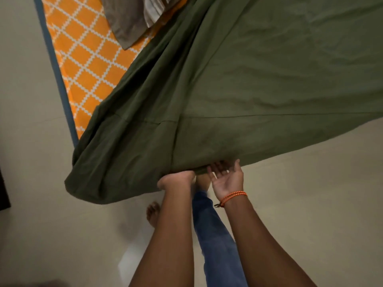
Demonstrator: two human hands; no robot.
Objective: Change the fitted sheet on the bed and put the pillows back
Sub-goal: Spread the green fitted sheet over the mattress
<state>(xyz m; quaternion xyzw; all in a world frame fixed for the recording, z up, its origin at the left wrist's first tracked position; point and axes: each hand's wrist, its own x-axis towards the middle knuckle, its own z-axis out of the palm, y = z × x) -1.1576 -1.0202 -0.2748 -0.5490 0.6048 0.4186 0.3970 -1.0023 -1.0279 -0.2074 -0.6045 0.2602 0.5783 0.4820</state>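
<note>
Pale floor (310, 204) underfoot — green fitted sheet (248, 79) drapes over the orange-patterned mattress (87, 65) beyond both hands. Left hand (176, 180) clutches its hem; right hand (227, 177), palm up, fingers relaxed, touches just beside — no readable writing.

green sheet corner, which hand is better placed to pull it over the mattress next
Left. The left hand already grips the green sheet edge; the right hand lies open, palm up, beside it.

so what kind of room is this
Most likely a bedroom at home: an orange patterned mattress with a green sheet being spread over it, grey striped bedding at its far end, and a plain tiled floor.
</note>
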